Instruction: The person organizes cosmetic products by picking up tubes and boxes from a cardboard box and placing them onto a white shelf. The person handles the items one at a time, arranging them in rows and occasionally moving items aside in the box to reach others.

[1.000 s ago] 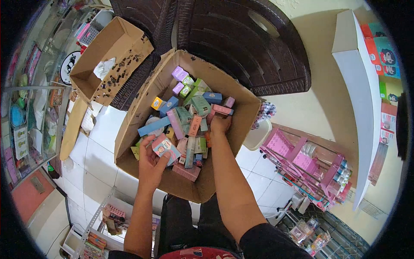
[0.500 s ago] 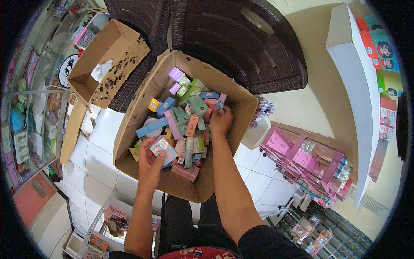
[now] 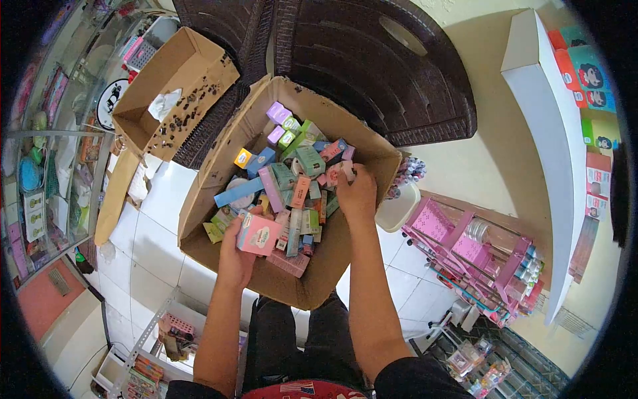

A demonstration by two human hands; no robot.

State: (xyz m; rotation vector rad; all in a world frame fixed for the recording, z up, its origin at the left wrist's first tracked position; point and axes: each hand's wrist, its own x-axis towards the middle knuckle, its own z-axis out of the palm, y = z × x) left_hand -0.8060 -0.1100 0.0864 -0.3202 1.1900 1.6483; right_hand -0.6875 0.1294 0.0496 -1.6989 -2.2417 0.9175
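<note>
A large cardboard box (image 3: 287,290) full of small product cartons stands in front of me. My left hand (image 3: 234,256) grips a pink and light-blue carton (image 3: 259,234) near the box's front left side, its printed face turned up. Along the right inner side, the fingers of my right hand (image 3: 357,193) are closed on a small pink carton (image 3: 337,174), partly hidden by them. Between the hands lie an orange-pink carton (image 3: 300,191), a long blue carton (image 3: 238,193), a lilac carton (image 3: 270,187) and a green carton (image 3: 310,161), heaped at various angles.
A smaller cardboard box (image 3: 136,126) with white crumpled paper and dark bits stands at the upper left. Behind the large box is a dark brown plastic chair (image 3: 372,80). A pink rack (image 3: 458,246) stands right, a glass display case (image 3: 66,139) left.
My left hand has tilted its carton, so different sides now show. My right hand has moved slightly right and now grips a pink carton. The view has shifted a little.
</note>
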